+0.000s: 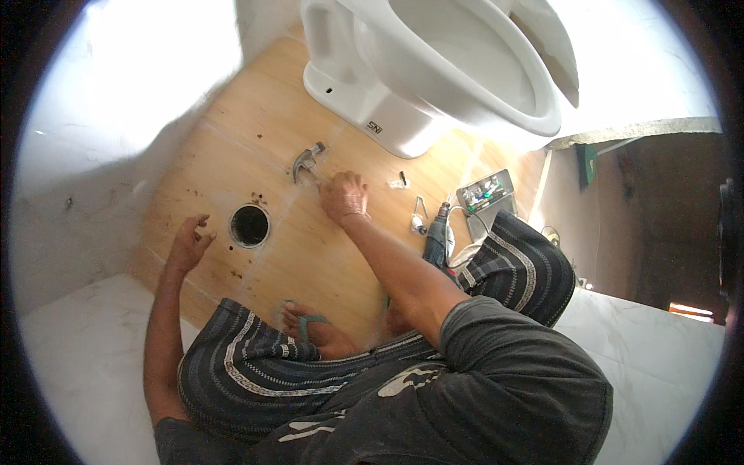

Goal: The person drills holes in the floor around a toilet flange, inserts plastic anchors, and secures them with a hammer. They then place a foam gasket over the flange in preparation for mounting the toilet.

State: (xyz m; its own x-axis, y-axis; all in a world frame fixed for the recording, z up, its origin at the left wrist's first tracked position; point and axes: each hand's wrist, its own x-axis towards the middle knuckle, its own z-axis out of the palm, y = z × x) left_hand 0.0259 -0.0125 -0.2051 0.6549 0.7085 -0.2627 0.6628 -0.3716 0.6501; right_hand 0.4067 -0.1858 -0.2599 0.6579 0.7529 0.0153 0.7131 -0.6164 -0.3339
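My right hand point(343, 197) is closed around the handle end of a claw hammer point(308, 161). The hammer's metal head rests on or just over the wood-look floor tiles, pointing away from me. To the left, my left hand point(190, 243) hangs beside a round drain hole point(250, 225), its fingers loosely bent and apart, holding nothing. Small holes and brown dust surround the drain opening. A white ceramic toilet bowl point(387, 85) stands beyond my right hand, with a small bolt hole in its base.
A power drill point(439, 239) with a cable lies by my right knee. Next to it are an open grey case point(487, 192) of small parts, a small metal piece point(419, 217) and a little dark plug point(402, 177). White walls rise at left; my sandalled foot point(314, 325) is close by.
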